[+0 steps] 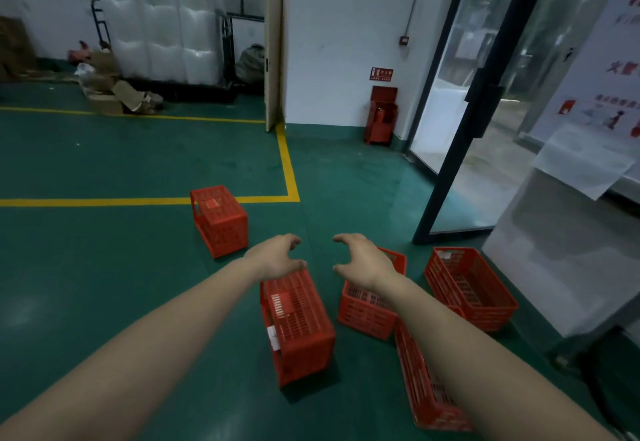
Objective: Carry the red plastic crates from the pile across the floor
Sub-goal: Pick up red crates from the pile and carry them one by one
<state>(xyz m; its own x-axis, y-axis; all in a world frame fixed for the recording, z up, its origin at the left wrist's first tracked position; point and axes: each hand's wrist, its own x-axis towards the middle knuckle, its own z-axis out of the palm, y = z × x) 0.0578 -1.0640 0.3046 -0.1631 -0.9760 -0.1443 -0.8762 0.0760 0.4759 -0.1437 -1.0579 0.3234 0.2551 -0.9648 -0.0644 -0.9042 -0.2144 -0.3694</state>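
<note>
I see both grips stretched out ahead, empty, fingers spread and loosely curved. My left grip (277,255) hovers over the tipped crate (298,322); I cannot tell whether it touches the top edge. My right grip (363,260) hangs above an upright crate (363,312). A second upright crate (471,288) sits just right of it. A side-lying crate (426,392) rests under my right forearm. The far crate (220,220) lies by the yellow line (104,202) on the green floor (104,267).

Factory or warehouse floor: green painted floor (104,163) with yellow lane lines (287,163); stacked wrapped bales (162,17); red extinguisher cabinet (381,116); safety posters (609,59).
</note>
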